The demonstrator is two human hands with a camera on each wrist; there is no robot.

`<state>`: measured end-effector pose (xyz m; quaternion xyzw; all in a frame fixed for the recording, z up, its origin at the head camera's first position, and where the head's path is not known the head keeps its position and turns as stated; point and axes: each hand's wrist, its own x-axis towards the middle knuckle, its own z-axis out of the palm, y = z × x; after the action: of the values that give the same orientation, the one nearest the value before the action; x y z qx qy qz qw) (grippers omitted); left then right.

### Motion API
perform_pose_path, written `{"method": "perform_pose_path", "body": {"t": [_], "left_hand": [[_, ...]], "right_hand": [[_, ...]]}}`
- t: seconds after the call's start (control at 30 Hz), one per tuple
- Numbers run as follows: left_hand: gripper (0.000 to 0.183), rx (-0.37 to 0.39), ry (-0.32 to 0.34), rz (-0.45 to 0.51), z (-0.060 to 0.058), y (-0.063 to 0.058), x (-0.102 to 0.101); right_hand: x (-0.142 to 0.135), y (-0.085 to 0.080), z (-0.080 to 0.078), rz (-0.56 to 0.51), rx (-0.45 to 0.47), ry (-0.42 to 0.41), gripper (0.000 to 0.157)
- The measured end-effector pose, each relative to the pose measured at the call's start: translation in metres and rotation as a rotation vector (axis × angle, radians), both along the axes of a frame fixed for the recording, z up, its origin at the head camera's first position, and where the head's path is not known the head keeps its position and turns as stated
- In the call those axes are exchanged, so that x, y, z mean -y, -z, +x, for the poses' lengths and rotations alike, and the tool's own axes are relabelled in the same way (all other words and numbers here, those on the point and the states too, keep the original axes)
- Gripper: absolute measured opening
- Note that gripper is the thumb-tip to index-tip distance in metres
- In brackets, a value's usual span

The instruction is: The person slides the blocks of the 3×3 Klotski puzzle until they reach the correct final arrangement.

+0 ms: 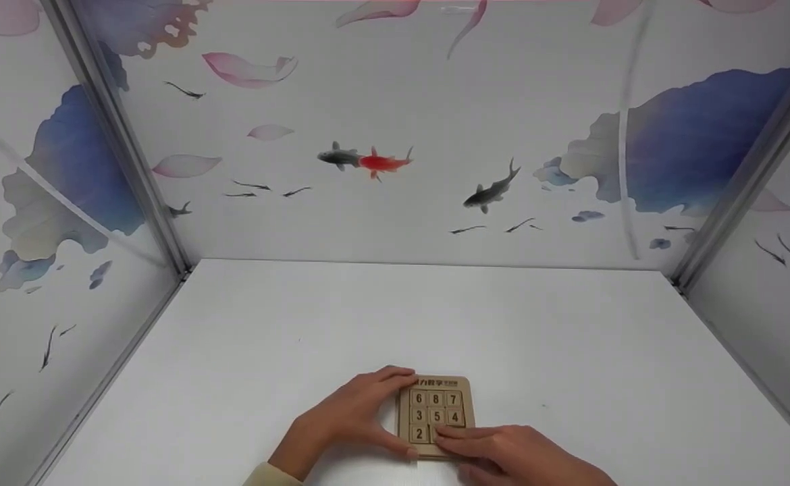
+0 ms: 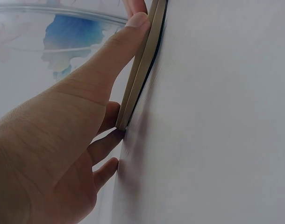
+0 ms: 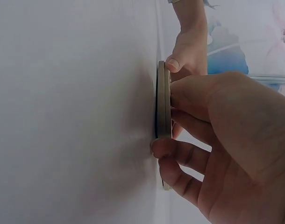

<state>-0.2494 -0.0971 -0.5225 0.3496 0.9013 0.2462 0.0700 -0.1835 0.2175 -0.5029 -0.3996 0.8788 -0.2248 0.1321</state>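
Observation:
A wooden number sliding puzzle point(image 1: 403, 412) lies flat on the white table. Its visible tiles read 6, 8, 7, then 3, 5, 4, then 2; the rest of the bottom row is partly hidden under fingers. My left hand point(image 1: 351, 412) grips the board's left side, thumb at the near edge and fingertips at the far left corner. In the left wrist view, the left hand point(image 2: 72, 116) spans the board's edge point(image 2: 138, 74). Fingers of my right hand point(image 1: 513, 449) press the lower right tiles. The right wrist view shows the right hand's point(image 3: 236, 126) other fingers bent beside the board's edge point(image 3: 162, 102).
The white tabletop point(image 1: 429, 310) runs back to a printed rear panel point(image 1: 429, 223) with fish and petals. Side panels point(image 1: 50, 324) stand left and right, joined by grey metal corner posts point(image 1: 135, 148).

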Motion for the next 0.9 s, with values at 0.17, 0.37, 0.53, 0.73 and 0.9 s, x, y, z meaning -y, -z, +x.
{"method": "perform_pose_path", "body": {"t": [0.17,0.37,0.53,0.73,0.9], "left_hand": [[0.114,-0.001,-0.004,-0.003,0.000,0.000,0.000],[0.115,-0.001,-0.001,-0.005,0.000,0.000,0.000],[0.115,-0.003,0.011,-0.003,-0.001,0.001,0.000],[0.116,0.001,0.009,0.002,-0.001,0.002,-0.001],[0.116,0.004,0.006,0.003,-0.001,0.000,0.000]], "right_hand": [[-0.005,-0.004,-0.001,-0.019,0.002,-0.007,0.046],[-0.007,-0.008,-0.001,0.001,0.025,0.007,0.044],[-0.009,-0.008,-0.003,0.022,0.037,0.034,0.041],[-0.012,-0.009,-0.004,-0.003,0.058,0.070,0.036],[-0.014,-0.010,-0.005,-0.027,0.079,0.082,0.035]]}}
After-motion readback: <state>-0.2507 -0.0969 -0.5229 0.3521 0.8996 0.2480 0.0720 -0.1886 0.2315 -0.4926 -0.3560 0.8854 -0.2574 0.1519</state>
